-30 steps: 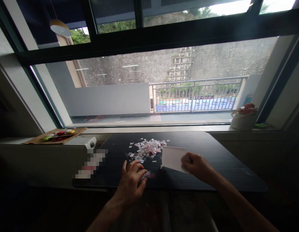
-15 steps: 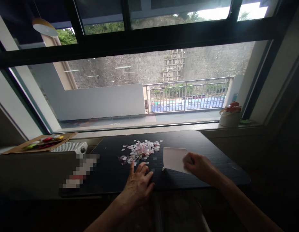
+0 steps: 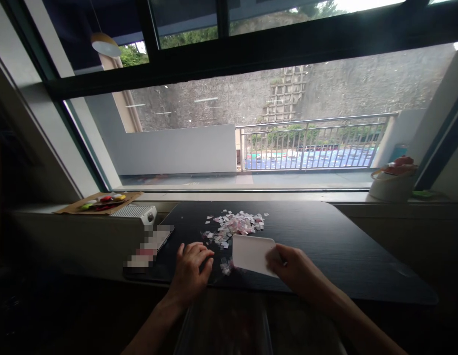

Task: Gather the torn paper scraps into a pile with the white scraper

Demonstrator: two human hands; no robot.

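My right hand (image 3: 286,261) grips the right end of a flat white card (image 3: 253,254), held with its broad face toward me and its left edge beside a small cluster of paper scraps (image 3: 226,266) near the table's front edge. Behind the card lies a bigger pile of small white and pinkish paper scraps (image 3: 239,223). Left of that cluster, my left hand (image 3: 193,266) is over the dark table with loosely bent fingers apart and nothing in them. Whether it touches the tabletop I cannot tell. Below the front edge is a clear-walled container (image 3: 265,325), its inside dim.
The black table (image 3: 325,236) stands against a window sill. A blurred-out flat item (image 3: 155,246) lies at its left edge. Further left are a white heater-like box (image 3: 138,213) and brown paper (image 3: 75,204) with colourful items. A white pot (image 3: 391,185) sits on the sill at right.
The card has moved left toward the scraps, and a small cluster now lies by its left edge. My left hand has drawn back from the big pile. The camera view has turned left.
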